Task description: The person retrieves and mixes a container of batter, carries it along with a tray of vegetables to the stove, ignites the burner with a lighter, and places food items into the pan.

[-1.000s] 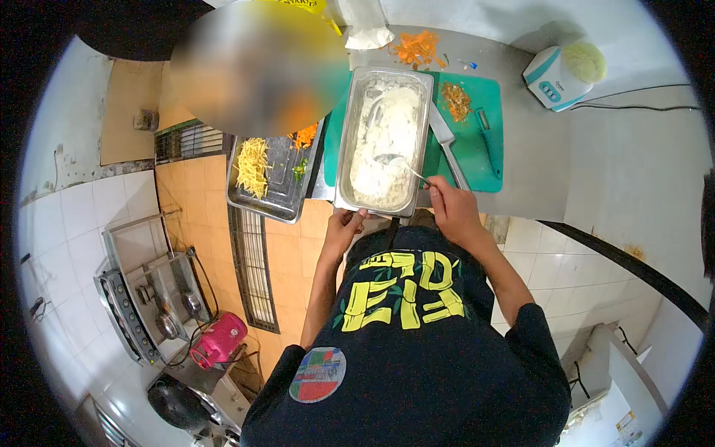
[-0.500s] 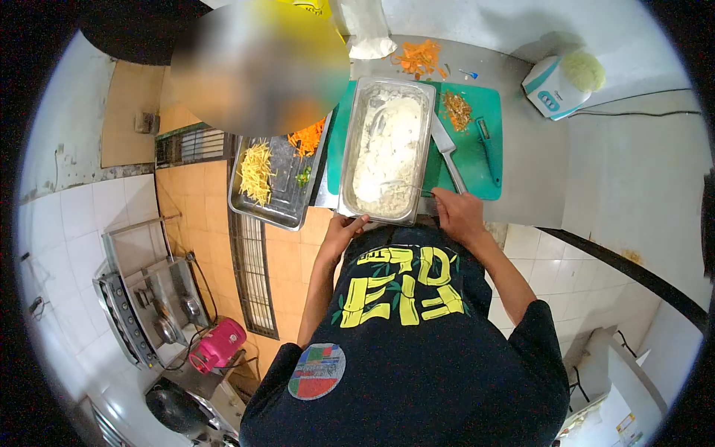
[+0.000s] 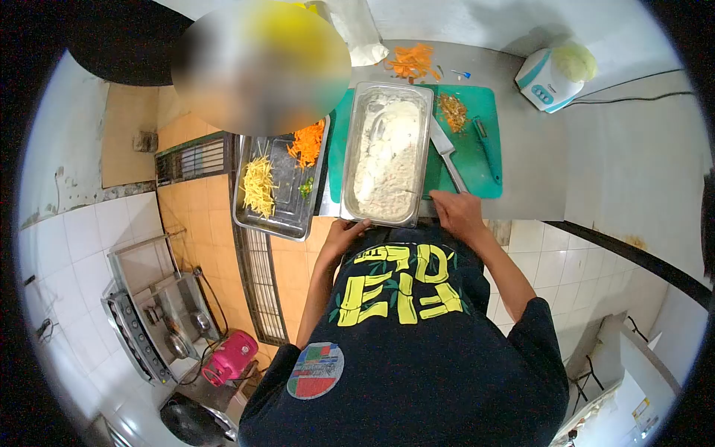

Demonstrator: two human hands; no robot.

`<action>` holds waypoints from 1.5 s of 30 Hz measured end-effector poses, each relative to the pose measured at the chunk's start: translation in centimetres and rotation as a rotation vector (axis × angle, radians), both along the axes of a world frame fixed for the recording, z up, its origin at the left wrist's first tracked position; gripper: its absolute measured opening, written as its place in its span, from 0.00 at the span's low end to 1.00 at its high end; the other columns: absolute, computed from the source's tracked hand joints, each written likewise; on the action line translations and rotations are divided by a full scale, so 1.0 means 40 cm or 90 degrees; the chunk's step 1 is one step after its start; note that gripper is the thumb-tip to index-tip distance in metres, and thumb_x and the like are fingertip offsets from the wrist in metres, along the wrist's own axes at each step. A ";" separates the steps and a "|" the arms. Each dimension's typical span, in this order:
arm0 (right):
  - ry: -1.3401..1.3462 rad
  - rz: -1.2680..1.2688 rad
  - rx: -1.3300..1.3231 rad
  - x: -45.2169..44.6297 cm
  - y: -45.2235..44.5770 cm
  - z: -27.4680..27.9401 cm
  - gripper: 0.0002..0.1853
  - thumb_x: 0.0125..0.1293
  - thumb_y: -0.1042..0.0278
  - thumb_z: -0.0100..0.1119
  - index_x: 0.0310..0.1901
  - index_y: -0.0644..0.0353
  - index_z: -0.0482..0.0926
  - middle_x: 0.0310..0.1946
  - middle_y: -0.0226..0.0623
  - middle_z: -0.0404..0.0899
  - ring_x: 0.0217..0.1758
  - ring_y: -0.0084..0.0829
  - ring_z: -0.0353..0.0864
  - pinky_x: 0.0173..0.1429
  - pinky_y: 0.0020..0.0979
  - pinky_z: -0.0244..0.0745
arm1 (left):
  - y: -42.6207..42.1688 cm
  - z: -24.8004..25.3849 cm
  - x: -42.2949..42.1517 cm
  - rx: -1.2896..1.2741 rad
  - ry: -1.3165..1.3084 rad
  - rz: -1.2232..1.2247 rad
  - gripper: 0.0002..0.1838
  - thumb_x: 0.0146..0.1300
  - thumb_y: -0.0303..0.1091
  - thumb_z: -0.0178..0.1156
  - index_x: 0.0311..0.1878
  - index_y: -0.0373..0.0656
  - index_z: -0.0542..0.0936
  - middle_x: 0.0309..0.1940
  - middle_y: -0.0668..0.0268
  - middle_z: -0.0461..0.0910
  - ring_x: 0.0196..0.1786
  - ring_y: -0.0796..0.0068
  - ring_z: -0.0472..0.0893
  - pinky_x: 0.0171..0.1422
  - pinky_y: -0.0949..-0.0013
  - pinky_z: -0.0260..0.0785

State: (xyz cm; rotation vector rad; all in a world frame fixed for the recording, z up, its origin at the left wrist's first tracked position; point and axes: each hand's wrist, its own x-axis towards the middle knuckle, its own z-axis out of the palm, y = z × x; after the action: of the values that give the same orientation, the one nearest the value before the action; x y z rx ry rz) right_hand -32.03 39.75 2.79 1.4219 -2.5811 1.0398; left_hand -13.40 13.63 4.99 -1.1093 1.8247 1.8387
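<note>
A deep rectangular steel food pan [image 3: 425,141] with a creamy white mixture [image 3: 387,153] in it rests on the green cutting board [image 3: 484,182]. My left hand [image 3: 345,236] grips the pan's near left corner, thumb at the rim. Closed around the handle of a thin utensil, my right hand [image 3: 456,214] is at the pan's near right corner; the utensil's tip reaches into the mixture and its kind is unclear. Right of the pan lie a wide-bladed knife [image 3: 442,144], a green-handled peeler [image 3: 488,151] and a chopped brown heap [image 3: 452,112].
Left of the board, a metal tray [image 3: 287,226] holds yellow strips [image 3: 258,190], orange shreds [image 3: 307,143] and green bits [image 3: 306,186]. Orange peelings [image 3: 414,61] lie behind the board. A white kitchen scale [image 3: 544,88] stands at the back right. A blurred patch covers the upper left.
The utensil in my right hand has shifted slightly within the near end of the pan, and the mixture there looks more spread. My left hand stays at the pan's corner. The view has tilted a little.
</note>
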 end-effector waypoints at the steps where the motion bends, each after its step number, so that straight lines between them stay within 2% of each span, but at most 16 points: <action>1: -0.017 -0.004 0.042 0.000 0.003 -0.005 0.13 0.63 0.67 0.62 0.49 0.50 0.82 0.30 0.38 0.86 0.27 0.42 0.84 0.30 0.43 0.76 | -0.001 0.008 -0.004 0.000 -0.013 -0.010 0.20 0.65 0.47 0.71 0.43 0.35 0.86 0.29 0.70 0.81 0.31 0.81 0.74 0.35 0.73 0.63; 3: -0.049 -0.006 0.125 -0.006 0.008 -0.012 0.10 0.63 0.69 0.63 0.46 0.53 0.83 0.32 0.37 0.87 0.29 0.42 0.84 0.32 0.41 0.74 | -0.006 0.017 -0.007 -0.003 -0.038 -0.024 0.20 0.66 0.47 0.71 0.43 0.35 0.86 0.29 0.71 0.81 0.31 0.82 0.74 0.35 0.73 0.63; 6: -0.034 0.011 0.077 -0.012 0.007 -0.011 0.14 0.62 0.66 0.63 0.50 0.49 0.82 0.30 0.37 0.86 0.26 0.44 0.83 0.30 0.46 0.76 | 0.002 -0.003 0.008 0.005 0.032 0.017 0.21 0.66 0.47 0.70 0.43 0.34 0.86 0.29 0.70 0.81 0.31 0.82 0.73 0.36 0.74 0.63; 9: -0.010 0.012 0.028 -0.016 0.003 0.014 0.13 0.63 0.65 0.63 0.50 0.49 0.82 0.29 0.37 0.85 0.27 0.43 0.83 0.30 0.47 0.76 | -0.001 -0.028 0.015 0.008 0.029 0.012 0.21 0.67 0.47 0.69 0.43 0.34 0.86 0.29 0.69 0.81 0.31 0.81 0.73 0.37 0.74 0.64; 12: -0.006 0.020 -0.031 -0.016 0.000 0.056 0.11 0.63 0.70 0.62 0.48 0.52 0.83 0.33 0.37 0.87 0.30 0.41 0.85 0.32 0.44 0.75 | 0.011 -0.035 0.018 0.012 0.042 0.040 0.21 0.67 0.48 0.69 0.42 0.34 0.86 0.29 0.69 0.81 0.31 0.80 0.74 0.38 0.74 0.65; 18: -0.040 0.008 0.161 -0.011 -0.002 0.002 0.13 0.62 0.70 0.63 0.49 0.50 0.83 0.32 0.37 0.86 0.30 0.42 0.85 0.31 0.42 0.75 | 0.023 -0.018 0.012 0.001 0.025 0.065 0.20 0.67 0.46 0.70 0.41 0.34 0.85 0.29 0.67 0.81 0.31 0.79 0.76 0.39 0.71 0.69; 20: -0.031 0.015 0.146 -0.009 -0.002 0.000 0.13 0.62 0.69 0.62 0.49 0.50 0.83 0.31 0.37 0.86 0.30 0.42 0.85 0.31 0.42 0.76 | 0.014 -0.053 0.027 0.021 0.042 0.077 0.20 0.67 0.46 0.70 0.40 0.34 0.85 0.29 0.67 0.81 0.31 0.79 0.76 0.39 0.71 0.69; 24: -0.014 0.022 0.097 -0.004 0.003 -0.002 0.13 0.62 0.69 0.62 0.49 0.50 0.83 0.32 0.37 0.87 0.28 0.43 0.84 0.30 0.43 0.76 | 0.025 -0.046 0.025 0.039 0.076 0.094 0.20 0.67 0.46 0.70 0.39 0.34 0.84 0.28 0.68 0.80 0.32 0.79 0.76 0.39 0.71 0.70; 27: 0.008 0.020 -0.002 -0.001 0.000 0.007 0.14 0.62 0.67 0.62 0.51 0.47 0.81 0.26 0.35 0.83 0.26 0.42 0.84 0.26 0.44 0.75 | 0.047 -0.013 0.012 0.020 0.093 0.104 0.19 0.69 0.47 0.67 0.34 0.38 0.80 0.26 0.69 0.76 0.31 0.79 0.73 0.38 0.69 0.68; 30: 0.010 0.018 0.130 -0.001 0.007 -0.020 0.15 0.62 0.67 0.62 0.52 0.47 0.81 0.29 0.36 0.84 0.27 0.42 0.84 0.27 0.44 0.76 | 0.046 -0.028 0.016 0.038 0.075 0.114 0.19 0.69 0.47 0.66 0.35 0.38 0.79 0.27 0.69 0.75 0.31 0.79 0.73 0.38 0.69 0.68; 33: -0.014 0.024 0.129 -0.004 0.007 -0.020 0.16 0.62 0.67 0.62 0.53 0.47 0.81 0.31 0.36 0.85 0.28 0.43 0.85 0.28 0.44 0.76 | 0.034 -0.045 0.025 0.049 0.080 0.117 0.21 0.67 0.48 0.69 0.39 0.34 0.83 0.29 0.68 0.80 0.32 0.79 0.75 0.40 0.71 0.69; 39: -0.030 0.011 0.008 0.004 0.005 0.018 0.13 0.64 0.70 0.60 0.50 0.48 0.81 0.29 0.37 0.84 0.29 0.44 0.84 0.29 0.45 0.73 | 0.024 -0.051 0.029 0.037 0.086 0.082 0.22 0.67 0.49 0.69 0.40 0.34 0.83 0.30 0.67 0.80 0.33 0.79 0.75 0.40 0.71 0.69; 42: -0.003 0.025 -0.062 0.001 0.003 0.033 0.14 0.63 0.67 0.61 0.51 0.48 0.80 0.30 0.37 0.85 0.28 0.44 0.85 0.28 0.46 0.76 | 0.030 -0.051 0.023 0.031 0.079 0.097 0.22 0.67 0.49 0.69 0.40 0.34 0.84 0.30 0.67 0.80 0.33 0.78 0.76 0.40 0.70 0.69; 45: -0.030 0.010 0.146 0.008 0.004 0.010 0.10 0.65 0.65 0.60 0.48 0.47 0.80 0.27 0.37 0.84 0.26 0.45 0.84 0.26 0.46 0.74 | 0.032 -0.043 0.021 0.043 0.075 0.100 0.22 0.67 0.48 0.69 0.41 0.34 0.84 0.30 0.67 0.81 0.33 0.78 0.76 0.41 0.70 0.70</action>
State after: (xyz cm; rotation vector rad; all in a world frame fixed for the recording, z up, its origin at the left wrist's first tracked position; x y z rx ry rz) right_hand -31.71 39.90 3.17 1.4806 -2.8055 0.8090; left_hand -12.58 14.91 3.28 -1.1727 1.7685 2.0790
